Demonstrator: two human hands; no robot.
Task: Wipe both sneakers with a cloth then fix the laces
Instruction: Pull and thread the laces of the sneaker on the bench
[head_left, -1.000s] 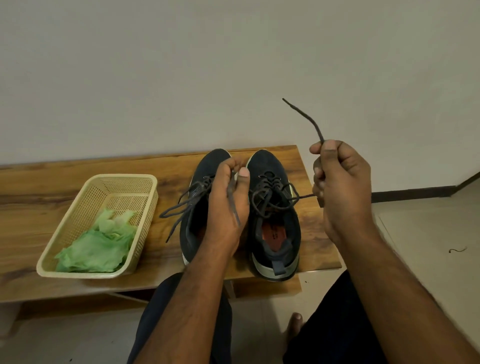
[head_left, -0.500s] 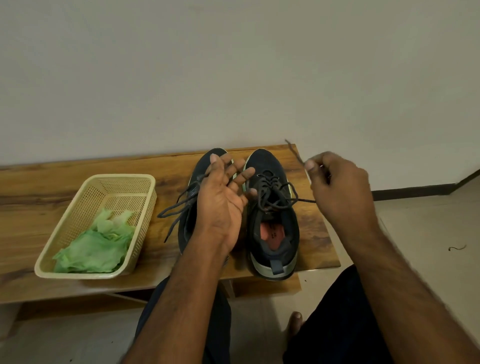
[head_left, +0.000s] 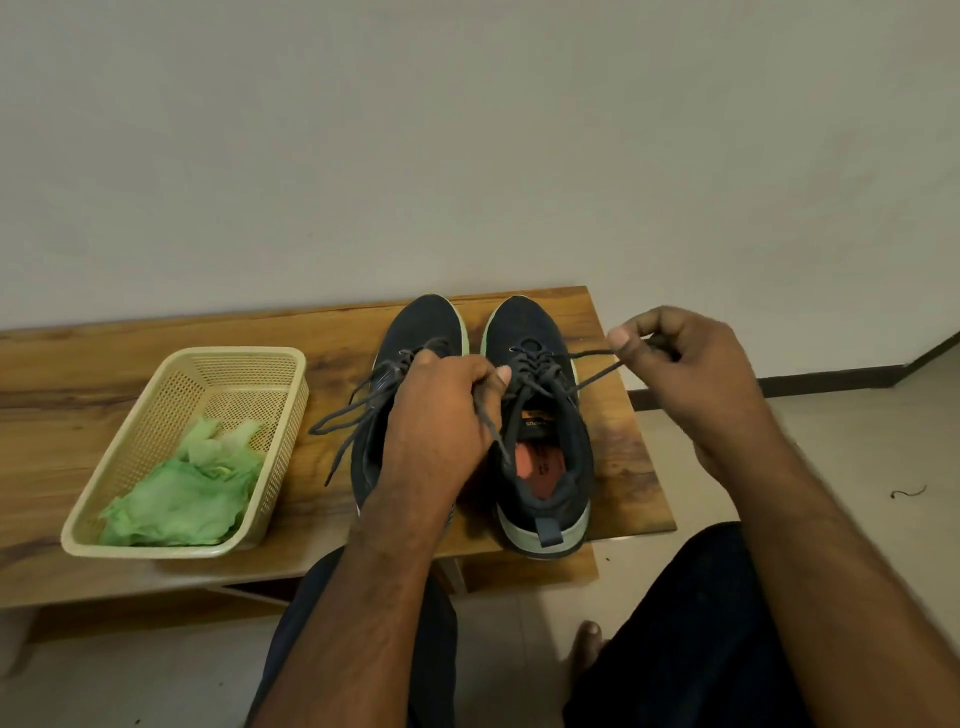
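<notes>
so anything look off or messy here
Only the left sneaker: its laces lie loose and splayed over the bench. The right sneaker is mid-lacing, each hand gripping a lace end. The green cloth sits crumpled in the basket.

Two dark navy sneakers (head_left: 540, 415) with pale mint-green soles and dark grey laces (head_left: 592, 371) sit under the hands; the one between the hands has an orange-red insole. Left of the left hand (head_left: 436, 415), a cream basket (head_left: 171, 410) with a fine perforated grid holds a light green cloth (head_left: 182, 493). The tabletop (head_left: 104, 364) is warm brown streaked woodgrain.
</notes>
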